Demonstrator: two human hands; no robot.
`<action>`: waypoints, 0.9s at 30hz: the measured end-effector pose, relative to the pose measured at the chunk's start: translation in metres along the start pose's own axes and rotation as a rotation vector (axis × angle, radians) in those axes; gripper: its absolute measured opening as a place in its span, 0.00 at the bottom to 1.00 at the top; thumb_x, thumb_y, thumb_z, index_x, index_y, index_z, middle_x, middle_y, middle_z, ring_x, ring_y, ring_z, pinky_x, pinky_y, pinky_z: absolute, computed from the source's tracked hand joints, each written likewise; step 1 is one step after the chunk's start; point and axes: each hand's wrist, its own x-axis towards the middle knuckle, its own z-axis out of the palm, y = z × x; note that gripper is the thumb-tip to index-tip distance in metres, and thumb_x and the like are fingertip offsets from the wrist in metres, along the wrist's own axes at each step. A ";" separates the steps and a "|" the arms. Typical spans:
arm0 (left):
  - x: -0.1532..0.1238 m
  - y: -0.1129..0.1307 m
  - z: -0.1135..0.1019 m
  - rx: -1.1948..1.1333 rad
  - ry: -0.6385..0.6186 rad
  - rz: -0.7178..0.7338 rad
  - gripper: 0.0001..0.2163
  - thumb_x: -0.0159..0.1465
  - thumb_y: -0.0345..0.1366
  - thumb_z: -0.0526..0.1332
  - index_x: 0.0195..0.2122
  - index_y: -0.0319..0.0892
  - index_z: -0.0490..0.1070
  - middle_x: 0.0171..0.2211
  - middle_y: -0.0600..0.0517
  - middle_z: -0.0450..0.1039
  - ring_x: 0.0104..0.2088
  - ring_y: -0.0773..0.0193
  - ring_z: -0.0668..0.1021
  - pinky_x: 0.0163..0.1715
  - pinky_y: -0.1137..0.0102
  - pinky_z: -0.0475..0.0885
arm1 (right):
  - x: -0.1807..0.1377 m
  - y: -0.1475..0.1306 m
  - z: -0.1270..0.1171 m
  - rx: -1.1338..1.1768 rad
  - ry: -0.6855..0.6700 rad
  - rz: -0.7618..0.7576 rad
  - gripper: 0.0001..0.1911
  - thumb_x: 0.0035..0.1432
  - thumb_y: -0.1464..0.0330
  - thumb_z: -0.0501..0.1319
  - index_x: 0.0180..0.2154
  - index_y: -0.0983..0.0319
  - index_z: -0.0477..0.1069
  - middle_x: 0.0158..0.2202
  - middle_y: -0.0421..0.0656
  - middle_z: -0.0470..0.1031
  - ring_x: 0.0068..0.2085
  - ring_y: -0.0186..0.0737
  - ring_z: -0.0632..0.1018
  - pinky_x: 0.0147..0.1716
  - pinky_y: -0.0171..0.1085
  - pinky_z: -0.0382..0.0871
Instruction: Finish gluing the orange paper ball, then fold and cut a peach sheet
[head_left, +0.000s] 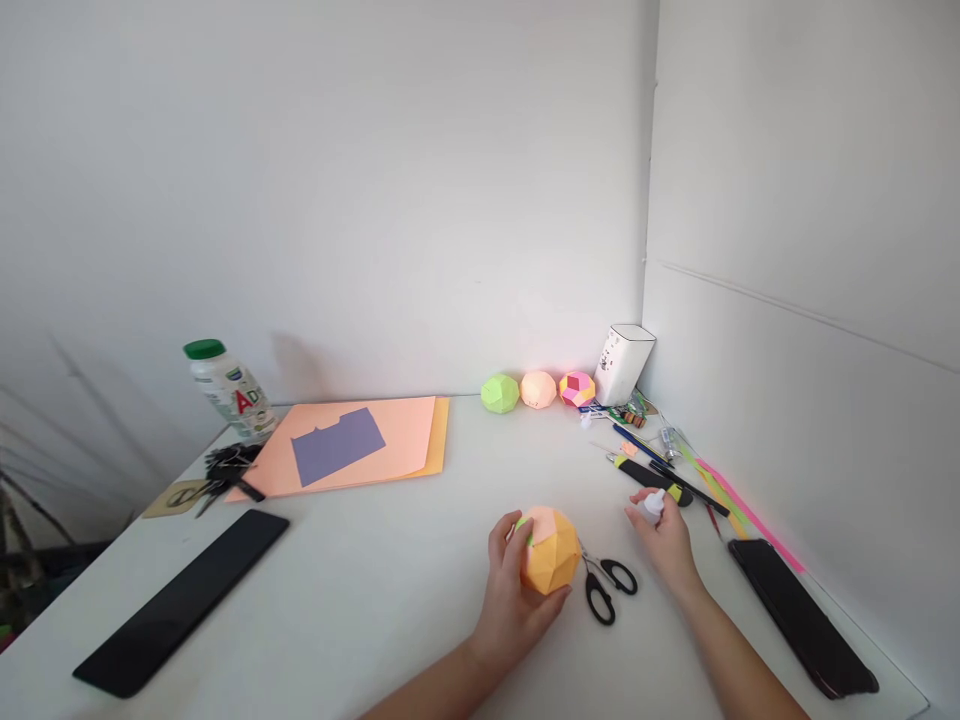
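My left hand is closed around a faceted paper ball, mostly orange with a peach patch on top and a bit of green by my fingertips. Between the fingers of my right hand is a small white bottle with a pointed tip, perhaps glue. Black-handled scissors lie on the table between my hands, their blades partly hidden behind the ball. Beside my right hand rests a black and green utility knife.
Three paper balls, green, peach and multicoloured, line the wall near a white box. Leftward are peach sheets, a purple piece, keys, a bottle and a black slab. A dark phone-like object lies right.
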 end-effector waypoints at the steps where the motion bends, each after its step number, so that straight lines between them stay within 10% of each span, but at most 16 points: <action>1: 0.000 0.000 -0.001 0.008 -0.002 -0.002 0.32 0.55 0.34 0.66 0.60 0.49 0.54 0.59 0.42 0.48 0.62 0.47 0.58 0.57 0.50 0.63 | 0.001 0.001 0.000 -0.027 0.000 0.003 0.19 0.38 0.60 0.69 0.33 0.59 0.68 0.38 0.43 0.74 0.41 0.48 0.74 0.45 0.47 0.65; 7: 0.001 0.001 0.000 -0.008 -0.039 0.035 0.34 0.55 0.33 0.66 0.61 0.52 0.51 0.59 0.43 0.46 0.62 0.46 0.56 0.57 0.49 0.63 | 0.000 -0.005 -0.010 -0.141 0.098 -0.036 0.34 0.40 0.57 0.68 0.49 0.60 0.63 0.51 0.51 0.67 0.54 0.56 0.69 0.53 0.51 0.62; 12: 0.001 0.000 0.001 -0.042 -0.062 0.070 0.36 0.55 0.32 0.65 0.61 0.54 0.49 0.59 0.44 0.46 0.62 0.47 0.57 0.57 0.49 0.62 | -0.037 -0.036 -0.010 -0.219 0.398 -0.788 0.19 0.52 0.70 0.61 0.48 0.59 0.66 0.49 0.51 0.68 0.54 0.54 0.69 0.54 0.56 0.61; 15: 0.001 0.000 0.000 -0.043 -0.089 0.102 0.36 0.55 0.34 0.66 0.62 0.54 0.49 0.59 0.44 0.46 0.61 0.47 0.57 0.58 0.49 0.62 | -0.058 -0.051 0.008 -0.181 -0.070 -0.975 0.18 0.56 0.70 0.59 0.50 0.56 0.65 0.52 0.50 0.67 0.54 0.54 0.69 0.51 0.55 0.66; 19: 0.002 0.000 -0.001 -0.066 -0.140 0.109 0.34 0.57 0.36 0.65 0.62 0.52 0.50 0.58 0.43 0.46 0.60 0.47 0.58 0.55 0.51 0.65 | -0.059 -0.052 0.034 -0.202 -0.652 -0.811 0.32 0.56 0.53 0.60 0.58 0.59 0.60 0.64 0.54 0.53 0.63 0.60 0.58 0.56 0.54 0.62; 27: 0.003 -0.003 -0.004 -0.121 -0.211 0.048 0.34 0.59 0.44 0.64 0.63 0.52 0.50 0.63 0.42 0.40 0.64 0.42 0.51 0.57 0.48 0.62 | -0.055 -0.026 0.041 0.011 -0.858 -0.453 0.33 0.56 0.48 0.59 0.59 0.55 0.59 0.62 0.51 0.57 0.63 0.54 0.60 0.59 0.51 0.59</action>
